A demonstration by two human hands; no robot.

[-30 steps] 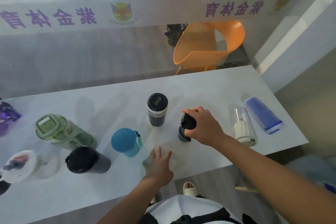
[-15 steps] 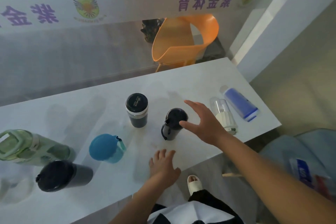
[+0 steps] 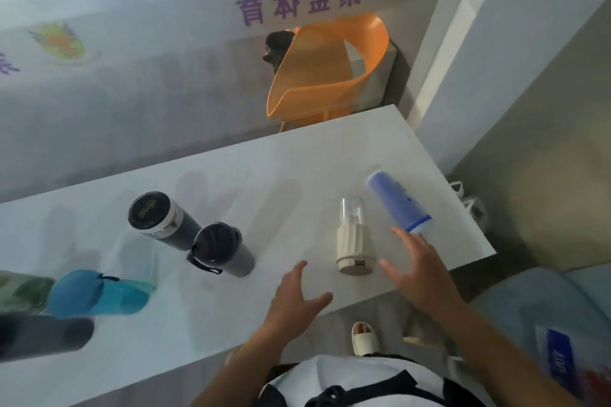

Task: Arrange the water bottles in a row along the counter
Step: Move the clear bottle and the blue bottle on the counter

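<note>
Several bottles stand on the white counter [image 3: 281,162]. A black flask with a silver band [image 3: 162,220] stands beside a dark grey bottle with a strap [image 3: 223,249]. A blue bottle [image 3: 96,292] and a dark bottle [image 3: 43,335] are at the left, with a green one [image 3: 20,291] at the edge. A clear bottle on a cream base [image 3: 353,238] and a purple-blue bottle [image 3: 398,201] stand at the right. My right hand [image 3: 418,271] is open between these two, near the purple-blue one. My left hand [image 3: 296,302] is open above the counter's near edge.
An orange chair [image 3: 327,69] sits behind a frosted glass panel with purple lettering [image 3: 299,3] beyond the counter. A grey wall [image 3: 512,43] rises at the right. The counter ends just right of the purple-blue bottle. My sandalled foot [image 3: 363,339] is below the near edge.
My right hand let go of the dark grey bottle and moved right to the clear and purple-blue bottles. My left hand lifted slightly. The view swung to the right.
</note>
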